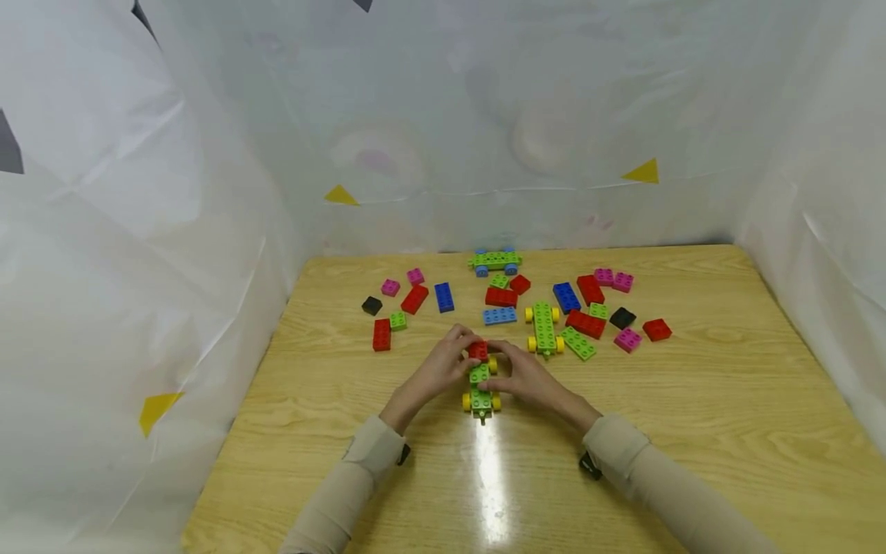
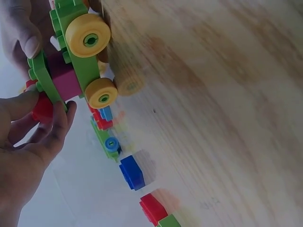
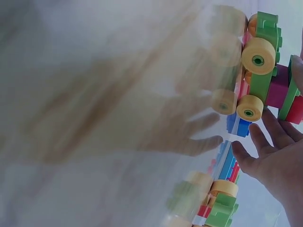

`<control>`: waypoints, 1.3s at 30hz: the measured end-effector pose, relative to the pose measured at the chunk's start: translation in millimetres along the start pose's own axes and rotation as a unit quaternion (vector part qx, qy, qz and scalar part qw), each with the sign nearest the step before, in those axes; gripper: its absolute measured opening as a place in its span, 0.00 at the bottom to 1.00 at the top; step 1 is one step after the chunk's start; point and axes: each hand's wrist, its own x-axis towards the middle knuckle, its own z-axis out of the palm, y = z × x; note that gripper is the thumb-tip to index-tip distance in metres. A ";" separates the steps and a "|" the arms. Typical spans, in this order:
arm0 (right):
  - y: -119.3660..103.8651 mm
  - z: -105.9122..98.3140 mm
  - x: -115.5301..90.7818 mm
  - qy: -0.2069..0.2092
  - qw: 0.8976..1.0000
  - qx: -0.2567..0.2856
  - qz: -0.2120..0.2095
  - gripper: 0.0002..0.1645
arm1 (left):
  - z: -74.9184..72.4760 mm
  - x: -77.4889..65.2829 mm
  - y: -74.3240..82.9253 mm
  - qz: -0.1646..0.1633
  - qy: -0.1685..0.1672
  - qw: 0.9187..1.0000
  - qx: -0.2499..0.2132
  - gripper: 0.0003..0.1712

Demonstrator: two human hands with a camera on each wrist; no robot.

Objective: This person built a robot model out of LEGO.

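In the head view a green wheeled base with yellow wheels stands lengthwise near the middle of the table. Both wrist views show a magenta brick on it, topped by a flat green plate. On the plate's far end sits a red brick. My left hand pinches this red brick, its fingertips reaching the plate's edge. From the other side, my right hand holds the plate, thumb on top and a finger at the far end.
Behind the hands lie loose red, blue, pink, black and green bricks. A second yellow-wheeled base stands right of centre, and a blue-wheeled one by the back edge. White sheeting hangs behind the table.
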 end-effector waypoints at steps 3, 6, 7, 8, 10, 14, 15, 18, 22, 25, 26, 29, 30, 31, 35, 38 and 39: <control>0.5 0.7 -0.1 -0.001 1.000 -0.002 0.001 0.48 | 0.8 -1.0 -0.3 -0.001 0.001 1.000 -0.002 0.18; -0.2 1.0 -0.4 0.000 1.000 0.001 0.005 0.48 | 2.2 -1.7 -2.2 -0.005 0.002 1.000 -0.013 0.19; -0.8 0.9 -0.7 -0.001 1.000 0.003 0.006 0.47 | 2.6 -1.9 -3.3 -0.006 0.001 1.000 -0.019 0.19; -0.7 1.1 -0.8 0.000 1.000 0.004 0.006 0.47 | 2.9 -2.0 -4.6 -0.006 0.001 1.000 -0.025 0.19; -0.7 1.6 -0.7 0.000 1.000 0.006 0.007 0.48 | 3.2 -2.6 -6.8 -0.010 0.000 0.999 -0.036 0.19; -0.8 2.3 -0.5 -0.002 1.000 0.004 0.005 0.48 | 4.0 -4.0 -9.8 -0.020 -0.006 0.999 -0.051 0.20; -1.6 2.0 -0.6 -0.003 1.000 0.002 0.005 0.48 | 4.0 -4.3 -9.9 -0.023 -0.006 0.998 -0.055 0.20; -3.7 0.8 -1.2 -0.002 1.000 -0.007 0.002 0.48 | 3.3 -4.2 -11.3 -0.030 -0.004 0.997 -0.064 0.21; -4.8 -0.4 -1.8 0.001 1.000 -0.029 -0.005 0.50 | 0.9 -3.3 -14.7 -0.037 0.004 0.997 -0.063 0.22; -3.8 -0.9 -2.2 0.001 0.999 -0.043 -0.005 0.50 | -1.1 -2.5 -18.1 -0.046 0.009 0.997 -0.056 0.23; -3.2 -1.1 -2.2 0.001 0.999 -0.046 -0.003 0.50 | -2.0 -2.3 -19.1 -0.048 0.011 0.997 -0.056 0.23; -1.8 -2.6 -2.9 0.002 0.999 -0.051 -0.004 0.49 | -4.7 -1.3 -21.6 -0.051 0.012 0.997 -0.061 0.23; -1.6 -3.3 -3.3 0.002 0.999 -0.052 -0.007 0.49 | -5.6 -0.9 -22.1 -0.052 0.012 0.997 -0.064 0.23; -1.2 -4.0 -3.6 0.003 0.999 -0.053 -0.010 0.49 | -6.3 -0.7 -22.8 -0.052 0.012 0.996 -0.067 0.23; -0.3 -6.6 -5.7 0.006 0.998 -0.055 -0.013 0.47 | -8.7 0.7 -25.8 -0.060 0.011 0.995 -0.075 0.24; 0.2 -8.4 -7.3 0.006 0.999 -0.053 -0.009 0.47 | -10.7 2.8 -27.7 -0.065 0.011 0.995 -0.078 0.24; 0.5 -8.9 -7.9 0.007 0.999 -0.053 -0.008 0.47 | -11.4 3.7 -28.6 -0.066 0.011 0.995 -0.078 0.24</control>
